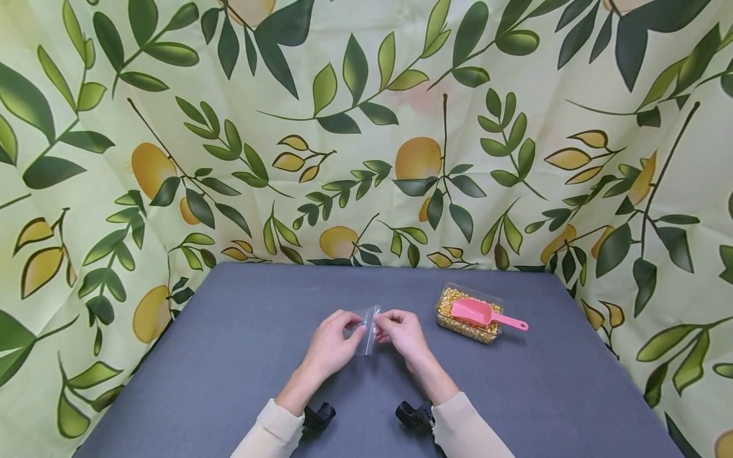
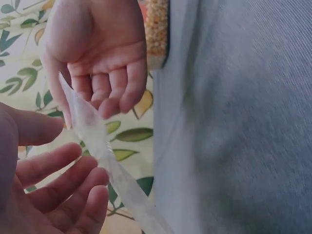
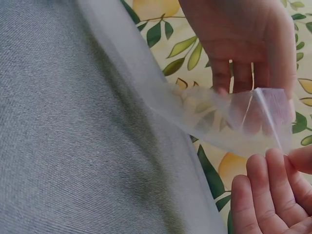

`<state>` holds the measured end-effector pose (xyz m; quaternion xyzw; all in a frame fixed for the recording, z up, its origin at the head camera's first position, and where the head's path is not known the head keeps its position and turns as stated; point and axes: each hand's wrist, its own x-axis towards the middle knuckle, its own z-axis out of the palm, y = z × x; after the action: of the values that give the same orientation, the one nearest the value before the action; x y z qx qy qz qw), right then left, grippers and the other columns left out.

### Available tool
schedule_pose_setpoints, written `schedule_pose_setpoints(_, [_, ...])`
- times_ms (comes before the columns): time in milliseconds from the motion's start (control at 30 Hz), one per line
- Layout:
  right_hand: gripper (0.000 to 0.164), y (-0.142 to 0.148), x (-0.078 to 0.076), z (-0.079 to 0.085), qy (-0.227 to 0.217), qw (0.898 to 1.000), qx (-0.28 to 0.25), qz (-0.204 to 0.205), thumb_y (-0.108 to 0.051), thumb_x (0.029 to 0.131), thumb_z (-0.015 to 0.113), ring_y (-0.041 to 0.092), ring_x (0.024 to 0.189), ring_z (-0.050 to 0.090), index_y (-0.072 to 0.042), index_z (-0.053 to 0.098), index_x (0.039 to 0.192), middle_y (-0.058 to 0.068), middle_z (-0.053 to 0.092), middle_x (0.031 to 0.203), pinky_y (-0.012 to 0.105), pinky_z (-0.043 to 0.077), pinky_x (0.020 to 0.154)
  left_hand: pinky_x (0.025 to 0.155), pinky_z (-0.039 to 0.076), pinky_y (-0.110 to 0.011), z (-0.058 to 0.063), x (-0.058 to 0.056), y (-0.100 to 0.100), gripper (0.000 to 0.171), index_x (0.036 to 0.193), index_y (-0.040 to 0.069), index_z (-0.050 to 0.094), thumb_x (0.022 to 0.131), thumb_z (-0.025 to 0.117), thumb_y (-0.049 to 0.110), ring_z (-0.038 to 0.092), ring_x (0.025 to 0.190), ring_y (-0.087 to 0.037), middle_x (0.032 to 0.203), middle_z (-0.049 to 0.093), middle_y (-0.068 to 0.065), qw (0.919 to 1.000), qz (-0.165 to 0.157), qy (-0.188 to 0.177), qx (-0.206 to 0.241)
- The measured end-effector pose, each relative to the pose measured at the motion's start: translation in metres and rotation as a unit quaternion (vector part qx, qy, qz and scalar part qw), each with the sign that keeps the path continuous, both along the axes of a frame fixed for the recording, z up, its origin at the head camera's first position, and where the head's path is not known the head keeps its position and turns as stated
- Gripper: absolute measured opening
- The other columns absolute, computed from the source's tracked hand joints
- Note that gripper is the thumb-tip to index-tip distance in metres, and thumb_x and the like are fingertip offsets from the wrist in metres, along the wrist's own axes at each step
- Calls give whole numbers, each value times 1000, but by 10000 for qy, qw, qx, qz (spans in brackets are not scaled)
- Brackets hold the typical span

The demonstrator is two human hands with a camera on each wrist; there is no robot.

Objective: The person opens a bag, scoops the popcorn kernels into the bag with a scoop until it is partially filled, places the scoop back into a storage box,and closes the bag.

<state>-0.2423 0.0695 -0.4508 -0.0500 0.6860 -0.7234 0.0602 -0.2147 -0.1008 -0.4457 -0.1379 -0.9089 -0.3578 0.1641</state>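
Note:
A small clear zip-lock bag (image 1: pixel 366 334) is up between the two hands, above the grey table. My right hand (image 1: pixel 402 332) pinches its edge near the zip strip, between thumb and index finger; the right wrist view shows this pinch at the bag's corner, with the other fingers (image 3: pixel 261 190) loosely bent. On the bag's other side is my left hand (image 1: pixel 332 340), thumb and fingers apart. In the left wrist view the left fingertips (image 2: pixel 97 178) lie close beside the plastic (image 2: pixel 100 141), relaxed and not gripping it.
At the right of the table (image 1: pixel 252 331) stands a clear container (image 1: pixel 449 326) of yellow corn kernels (image 1: pixel 452 297). A pink scoop (image 1: pixel 472 312) lies on the kernels, its handle sticking out to the right. Leaf-and-fruit patterned cloth (image 1: pixel 366 159) surrounds the table's back and sides.

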Motion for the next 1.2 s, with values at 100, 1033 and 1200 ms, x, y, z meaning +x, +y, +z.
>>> schedule_pose_setpoints(100, [23, 2, -6, -11, 64, 10000, -11, -11, -14, 90, 66, 22, 65, 66, 9, 66, 93, 9, 65, 72, 50, 53, 71, 71, 49, -29, 1, 0, 4, 15, 97, 14, 70, 90, 65, 25, 59, 80, -12, 87, 61, 7, 9989, -261, -188, 329])
schedule_pose_setpoints(1033, [24, 5, -8, -17, 160, 9995, -99, 267, -16, 89, 67, 20, 67, 67, 8, 65, 93, 9, 68, 73, 39, 55, 67, 63, 47, -27, -6, -10, 8, 15, 91, 12, 74, 91, 63, 23, 59, 71, -9, 80, 67, 5, 9834, -635, -1165, 1234])
schedule_pose_setpoints(1200, [24, 5, -7, -16, 213, 9992, -63, 330, -16, 89, 67, 21, 70, 68, 8, 65, 94, 11, 68, 76, 39, 55, 68, 60, 45, -26, -6, -12, 8, 15, 87, 10, 74, 90, 63, 20, 56, 67, -9, 76, 66, 4, 9845, -621, -1096, 1220])
